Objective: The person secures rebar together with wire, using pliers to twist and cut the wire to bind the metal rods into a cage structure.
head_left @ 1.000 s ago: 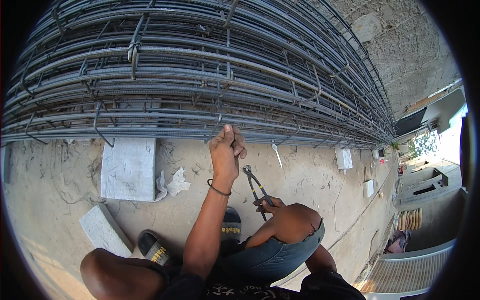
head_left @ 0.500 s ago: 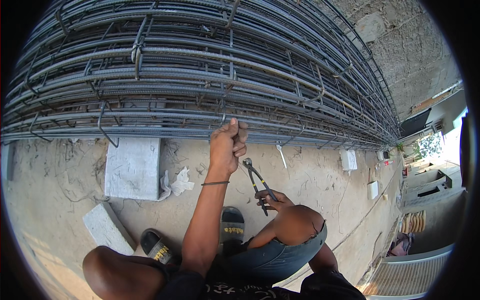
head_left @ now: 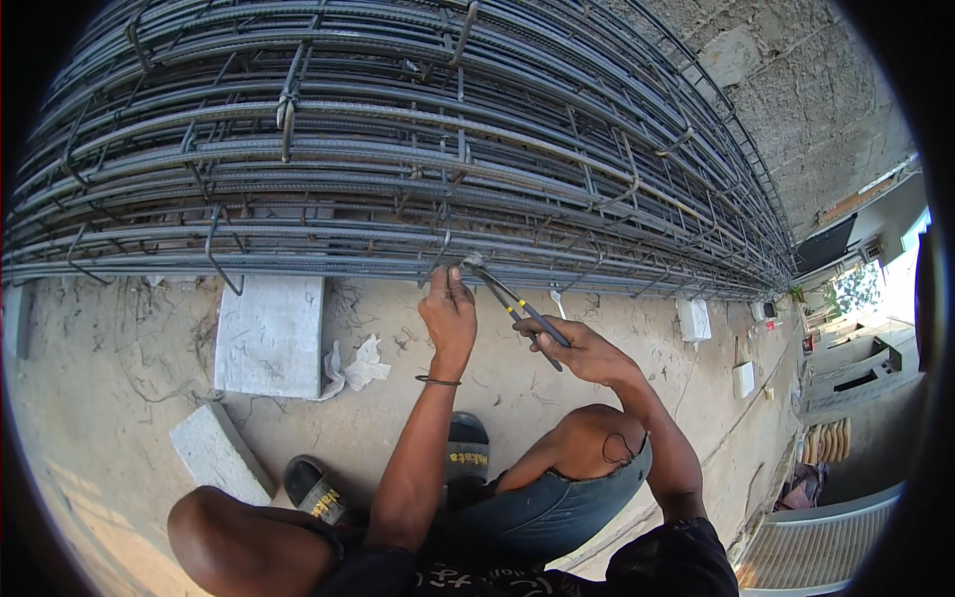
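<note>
My left hand (head_left: 449, 310) is closed in a pinch at the lowest front bars of a stacked rebar cage (head_left: 368, 179); what its fingertips hold, if anything, is too small to make out. In my right hand (head_left: 582, 350) are end-cutting pincers (head_left: 524, 309) with dark handles and yellow bands. The jaws of the pincers are up against the lower bars, just right of my left fingertips. Whether the jaws grip anything cannot be seen. A bent stirrup (head_left: 446, 239) shows just above my left hand.
A pale block (head_left: 269, 338) lies under the cage's edge at left, with crumpled white scrap (head_left: 360, 366) beside it. Another block (head_left: 221, 453) lies nearer. A thin dark wire loop (head_left: 622, 450) rests on my right knee. Smaller white blocks (head_left: 693, 318) are at right.
My right hand has moved up and forward from beside the knee, bringing the pincers' jaws to the bars. My left hand has turned, its fingertips now together at the lower bars.
</note>
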`<state>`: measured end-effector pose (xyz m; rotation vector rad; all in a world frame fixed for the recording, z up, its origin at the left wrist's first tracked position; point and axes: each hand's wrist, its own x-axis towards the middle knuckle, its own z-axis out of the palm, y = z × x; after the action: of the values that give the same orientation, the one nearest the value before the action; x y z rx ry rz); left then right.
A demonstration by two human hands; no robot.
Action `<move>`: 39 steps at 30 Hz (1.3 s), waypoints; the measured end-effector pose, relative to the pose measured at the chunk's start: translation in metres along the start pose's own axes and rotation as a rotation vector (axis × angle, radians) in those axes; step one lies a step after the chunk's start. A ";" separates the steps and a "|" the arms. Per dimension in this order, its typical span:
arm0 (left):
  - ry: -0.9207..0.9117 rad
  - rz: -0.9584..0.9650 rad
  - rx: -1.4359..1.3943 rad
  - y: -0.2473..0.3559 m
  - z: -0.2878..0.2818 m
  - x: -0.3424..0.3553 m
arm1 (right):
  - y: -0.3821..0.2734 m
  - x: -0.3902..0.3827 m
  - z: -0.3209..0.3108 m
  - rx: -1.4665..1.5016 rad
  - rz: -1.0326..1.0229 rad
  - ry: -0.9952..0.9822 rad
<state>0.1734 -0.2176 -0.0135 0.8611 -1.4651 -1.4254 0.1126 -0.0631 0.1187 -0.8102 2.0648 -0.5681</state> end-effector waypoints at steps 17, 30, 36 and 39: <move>-0.070 -0.245 -0.463 0.003 -0.006 -0.005 | -0.018 0.022 -0.019 0.197 -0.125 -0.199; -0.073 -0.209 -0.465 0.003 -0.007 -0.004 | -0.018 0.036 -0.012 0.238 0.254 -0.208; -0.039 -0.220 -0.483 0.002 -0.003 -0.006 | -0.011 0.044 0.003 0.063 0.232 -0.135; -0.024 -0.222 -0.479 0.002 0.002 -0.007 | -0.010 0.047 0.012 -0.215 0.219 0.044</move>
<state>0.1743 -0.2097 -0.0119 0.7147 -0.9971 -1.8571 0.1044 -0.1051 0.0936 -0.6847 2.2459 -0.2482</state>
